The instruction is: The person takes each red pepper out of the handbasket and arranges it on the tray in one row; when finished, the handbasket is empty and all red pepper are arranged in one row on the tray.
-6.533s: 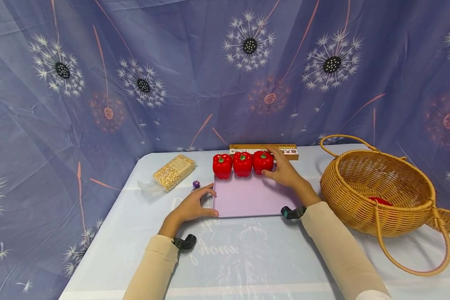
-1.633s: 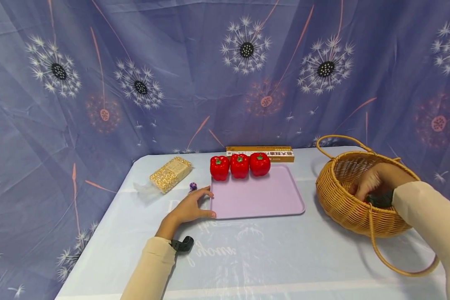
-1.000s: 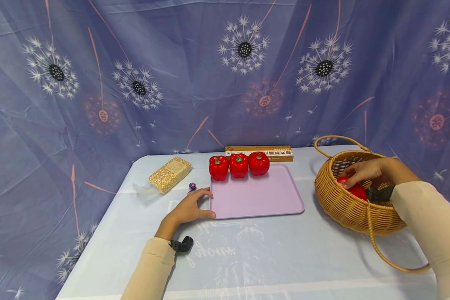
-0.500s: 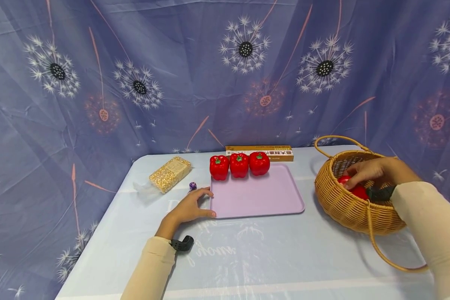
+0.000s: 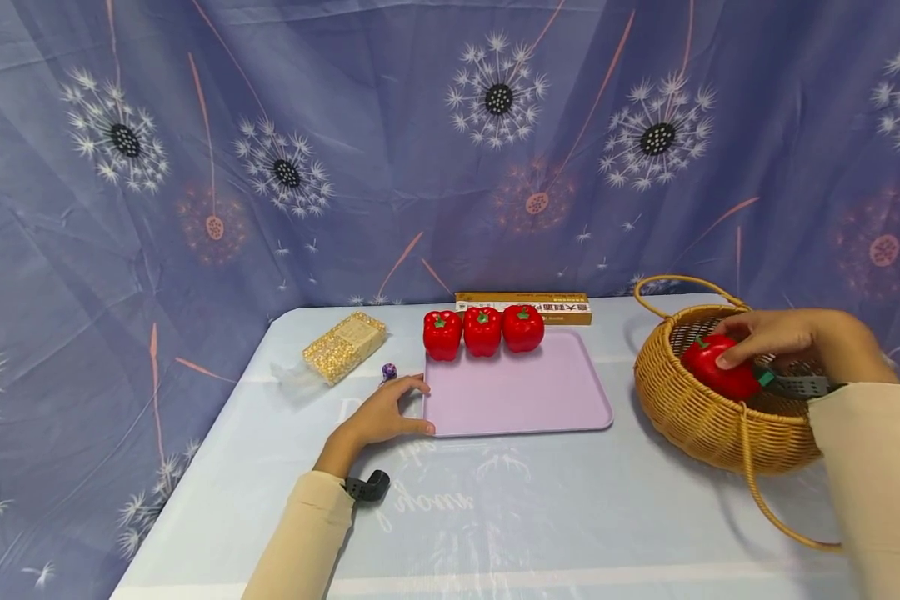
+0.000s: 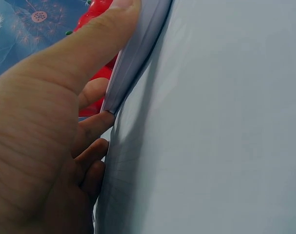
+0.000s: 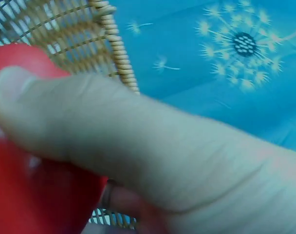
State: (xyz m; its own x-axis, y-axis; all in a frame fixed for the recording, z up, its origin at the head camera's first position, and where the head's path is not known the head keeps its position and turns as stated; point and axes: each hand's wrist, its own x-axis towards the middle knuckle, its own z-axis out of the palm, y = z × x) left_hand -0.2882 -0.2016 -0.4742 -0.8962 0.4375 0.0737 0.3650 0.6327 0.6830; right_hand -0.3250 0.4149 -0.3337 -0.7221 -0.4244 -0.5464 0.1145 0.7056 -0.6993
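In the head view my right hand [image 5: 768, 333] grips a red bell pepper [image 5: 712, 367] with a green stem, at the mouth of the wicker basket [image 5: 690, 425]. The right wrist view has my thumb pressed along the pepper [image 7: 21, 195]. My left hand [image 5: 381, 412] holds the left edge of the lilac tray [image 5: 517, 392], thumb near its front corner and index finger farther back. Up close in the left wrist view, the thumb lies over the tray rim [image 6: 133, 63]. Three red bell peppers [image 5: 482, 332] stand in a row along the tray's back left.
Behind the peppers lies a long yellow box [image 5: 562, 308]. A clear bag of yellow kernels [image 5: 345, 346] is at the back left, beside a small purple wrapped lollipop [image 5: 389, 372]. The basket's handle [image 5: 765, 500] hangs forward onto the table. A dandelion-print cloth [image 5: 390, 150] closes off the back.
My right hand went from the rightmost tray pepper into the basket, and has now raised a red bell pepper to the basket's rim. My left hand has stayed at the tray's edge.
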